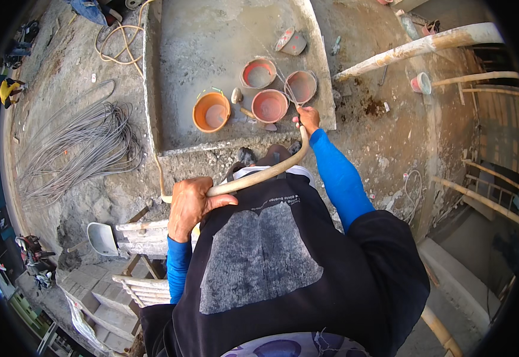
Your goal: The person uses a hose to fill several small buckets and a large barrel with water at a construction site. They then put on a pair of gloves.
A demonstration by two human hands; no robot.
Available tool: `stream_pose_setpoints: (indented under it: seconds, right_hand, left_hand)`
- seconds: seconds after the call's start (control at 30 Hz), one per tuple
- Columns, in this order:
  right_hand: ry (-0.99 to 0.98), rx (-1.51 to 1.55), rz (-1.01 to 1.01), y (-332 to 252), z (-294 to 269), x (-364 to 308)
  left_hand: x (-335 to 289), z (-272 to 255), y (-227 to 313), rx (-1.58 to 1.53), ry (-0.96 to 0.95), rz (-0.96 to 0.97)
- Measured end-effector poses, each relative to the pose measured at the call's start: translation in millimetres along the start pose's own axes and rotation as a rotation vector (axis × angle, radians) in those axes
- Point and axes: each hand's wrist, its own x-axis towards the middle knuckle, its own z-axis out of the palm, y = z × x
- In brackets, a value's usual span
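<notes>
A pale, beige hose curves across the front of my body. My left hand is wrapped round it, thumb lying along it. My right hand grips its end above the basin's near edge, and a thin stream of water seems to leave it toward the buckets. Nearest to that hand are a dark bucket and a reddish bucket. Behind stands another red-lined bucket, and to the left an orange bucket. A grey bucket lies tilted farther back.
The buckets are in a shallow concrete basin with wet grey bottom. Coiled cable lies on the ground at left, near a shovel and wooden steps. A bamboo pole slants at right. Someone in yellow is far left.
</notes>
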Motion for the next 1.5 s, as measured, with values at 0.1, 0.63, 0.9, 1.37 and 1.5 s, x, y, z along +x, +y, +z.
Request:
stream_pose_setpoints:
  seconds: [0.1, 0.63, 0.9, 1.37, 1.5]
  right_hand:
    - [-0.052, 0.024, -0.042, -7.1, 5.3, 4.0]
    - [-0.204, -0.033, -0.003, -17.3, 47.3, 17.5]
    - [-0.233, -0.294, 0.28, 5.2, 28.1, 20.6]
    - [-0.379, -0.337, 0.347, 46.0, 5.6, 5.3]
    - [-0.342, -0.306, 0.298, 46.4, 5.4, 1.3]
  left_hand:
    - [0.2, -1.5, 0.1, -0.005, 0.002, 0.001]
    - [-12.0, -4.3, -2.9, 0.014, 0.082, -0.05]
    - [-10.9, 9.0, 2.3, -0.047, 0.035, -0.113]
    - [-10.6, 19.8, 14.6, -0.035, -0.034, -0.086]
    - [-13.2, 23.4, 18.5, -0.036, -0.03, -0.102]
